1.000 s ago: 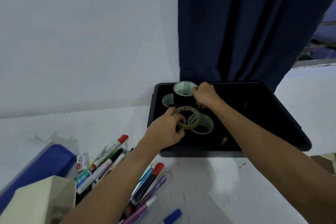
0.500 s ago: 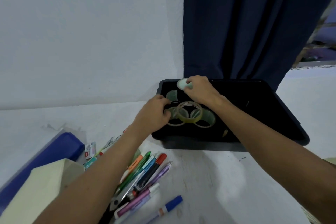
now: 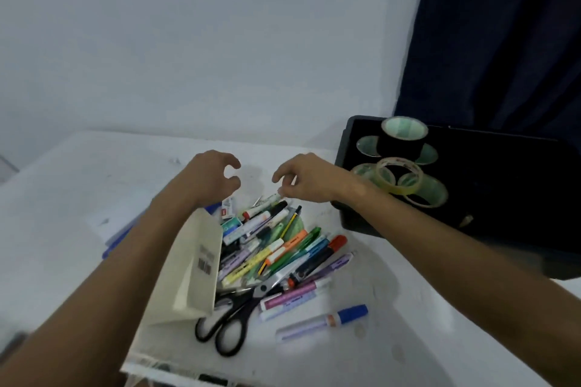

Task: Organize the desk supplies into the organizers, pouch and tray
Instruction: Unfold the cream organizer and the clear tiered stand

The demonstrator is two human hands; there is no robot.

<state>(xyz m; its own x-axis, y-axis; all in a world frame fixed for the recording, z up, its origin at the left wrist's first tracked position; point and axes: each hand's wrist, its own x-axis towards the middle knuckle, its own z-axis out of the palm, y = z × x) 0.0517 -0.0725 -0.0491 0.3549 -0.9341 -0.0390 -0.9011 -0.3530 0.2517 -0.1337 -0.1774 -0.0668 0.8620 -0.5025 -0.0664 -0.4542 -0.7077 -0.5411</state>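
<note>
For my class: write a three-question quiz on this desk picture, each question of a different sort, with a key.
1. True or false: the tape rolls lie in the black tray.
2. What does the left hand hold? A) scissors B) a marker C) nothing
3. Fill in: the scissors have ____ handles.

Key: 1 true; 2 C; 3 black.

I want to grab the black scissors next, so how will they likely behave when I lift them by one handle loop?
The black scissors look rigid, so they probably won't flop. Their blades seem to lie under the pens, so lifting may drag or scatter some. Held by one loop, the blades might swing open at the pivot.
</note>
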